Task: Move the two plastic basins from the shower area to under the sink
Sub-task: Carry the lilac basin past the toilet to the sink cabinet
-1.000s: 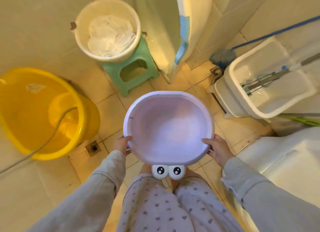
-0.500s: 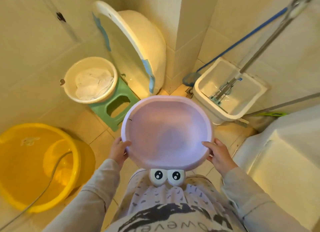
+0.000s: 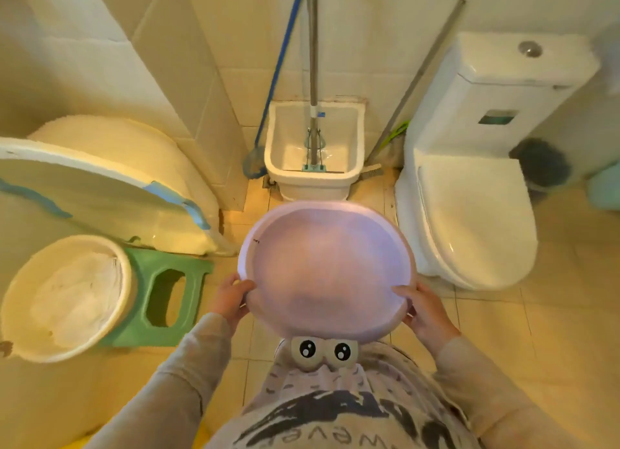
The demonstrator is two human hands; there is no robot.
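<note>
I hold a round pale purple plastic basin (image 3: 327,267) level in front of my body, above the tiled floor. My left hand (image 3: 231,296) grips its left rim and my right hand (image 3: 424,309) grips its right rim. The basin looks empty. A cream basin (image 3: 65,297) with white cloth inside rests at the left on a green plastic stool (image 3: 167,294).
A white toilet (image 3: 476,193) stands at the right. A mop sink (image 3: 313,150) with mop handles leaning in it is straight ahead by the wall. A large white tub (image 3: 100,187) leans on its side at the left. A dark bin (image 3: 540,163) sits beyond the toilet.
The view has swung to the right: the yellow tub has left the frame and the toilet has come into sight. The purple basin stays held in both hands.
</note>
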